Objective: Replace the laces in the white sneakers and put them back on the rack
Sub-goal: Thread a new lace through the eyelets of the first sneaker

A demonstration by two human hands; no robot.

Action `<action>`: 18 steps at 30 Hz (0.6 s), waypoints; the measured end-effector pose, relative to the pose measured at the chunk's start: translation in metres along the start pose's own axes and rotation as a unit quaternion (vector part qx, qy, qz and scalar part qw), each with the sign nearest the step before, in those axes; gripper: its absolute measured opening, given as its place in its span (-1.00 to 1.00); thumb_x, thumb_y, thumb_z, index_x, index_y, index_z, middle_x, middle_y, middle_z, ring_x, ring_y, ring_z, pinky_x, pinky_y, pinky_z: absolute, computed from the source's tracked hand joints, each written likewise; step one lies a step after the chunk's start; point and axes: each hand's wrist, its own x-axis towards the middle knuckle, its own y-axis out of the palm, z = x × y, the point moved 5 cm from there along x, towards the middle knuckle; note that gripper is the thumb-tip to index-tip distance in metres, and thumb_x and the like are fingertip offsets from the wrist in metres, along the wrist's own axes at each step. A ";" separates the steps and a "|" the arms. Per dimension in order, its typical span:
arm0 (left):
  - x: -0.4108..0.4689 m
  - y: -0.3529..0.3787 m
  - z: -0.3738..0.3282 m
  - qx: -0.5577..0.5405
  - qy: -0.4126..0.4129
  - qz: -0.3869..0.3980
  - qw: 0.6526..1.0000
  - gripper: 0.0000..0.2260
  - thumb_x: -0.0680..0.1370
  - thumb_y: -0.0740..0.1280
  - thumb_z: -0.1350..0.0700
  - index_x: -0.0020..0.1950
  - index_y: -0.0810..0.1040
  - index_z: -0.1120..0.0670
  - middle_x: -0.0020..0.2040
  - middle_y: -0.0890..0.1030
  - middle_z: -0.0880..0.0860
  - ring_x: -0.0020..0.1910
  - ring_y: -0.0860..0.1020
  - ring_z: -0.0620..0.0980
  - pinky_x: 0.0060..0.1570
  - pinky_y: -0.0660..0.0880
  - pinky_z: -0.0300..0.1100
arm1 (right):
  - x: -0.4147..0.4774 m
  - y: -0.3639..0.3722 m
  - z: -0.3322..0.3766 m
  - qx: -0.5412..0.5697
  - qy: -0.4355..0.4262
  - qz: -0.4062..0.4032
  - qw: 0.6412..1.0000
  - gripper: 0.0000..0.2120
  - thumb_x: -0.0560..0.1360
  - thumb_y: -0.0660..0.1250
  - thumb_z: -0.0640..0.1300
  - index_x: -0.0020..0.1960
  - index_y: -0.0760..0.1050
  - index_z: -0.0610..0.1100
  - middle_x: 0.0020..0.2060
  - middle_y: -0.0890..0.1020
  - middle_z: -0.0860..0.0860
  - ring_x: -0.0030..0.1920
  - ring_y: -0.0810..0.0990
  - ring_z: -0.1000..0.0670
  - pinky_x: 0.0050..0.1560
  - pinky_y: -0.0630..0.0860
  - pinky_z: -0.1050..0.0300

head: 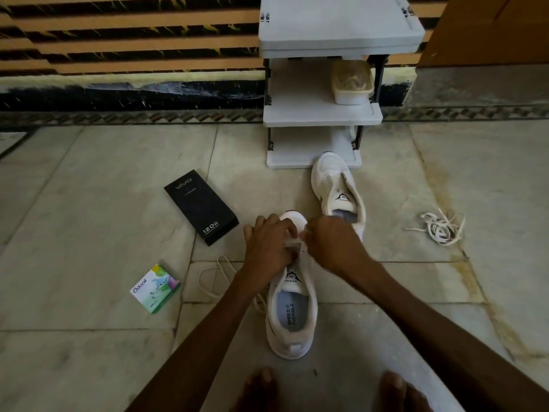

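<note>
A white sneaker lies on the floor in front of me, toe pointing away. My left hand and my right hand are both over its front eyelets, fingers curled and pinching a white lace between them. The loose length of that lace trails over the floor to the left of the shoe. A second white sneaker without laces lies just beyond, its toe at the foot of the grey shoe rack. The eyelets under my fingers are hidden.
A tangle of white laces lies on the floor to the right. A black phone box and a small green-white carton lie to the left. A lidded plastic tub stands on the rack's middle shelf. My bare feet are at the bottom edge.
</note>
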 end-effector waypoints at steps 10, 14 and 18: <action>-0.003 0.008 0.001 -0.034 0.012 -0.032 0.999 -0.57 0.40 0.51 0.03 0.25 0.52 -0.08 0.22 0.48 -0.06 0.14 0.49 -0.03 0.11 0.45 -0.11 | 0.006 0.022 -0.016 0.047 -0.003 0.026 0.999 -0.75 0.53 0.26 -0.11 -0.17 0.62 -0.23 -0.23 0.67 -0.11 -0.18 0.63 -0.08 -0.17 0.52 0.12; -0.004 0.003 -0.006 0.049 0.024 -0.080 0.995 -0.71 0.47 0.40 -0.10 0.15 0.55 -0.07 0.14 0.53 -0.04 0.04 0.52 -0.04 0.01 0.39 -0.12 | 0.000 -0.052 -0.002 0.426 0.050 0.011 0.903 -0.78 0.52 0.28 -0.23 -0.26 0.60 -0.13 -0.34 0.63 0.07 -0.33 0.54 0.23 -0.30 0.43 0.36; -0.005 0.005 -0.005 0.052 0.022 -0.072 0.996 -0.68 0.47 0.41 -0.08 0.20 0.52 -0.08 0.18 0.51 -0.04 0.07 0.49 -0.06 0.02 0.36 -0.15 | -0.009 -0.116 0.026 0.481 -0.038 -0.008 0.876 -0.72 0.53 0.17 -0.32 -0.30 0.49 -0.14 -0.39 0.56 0.11 -0.38 0.43 0.21 -0.37 0.37 0.45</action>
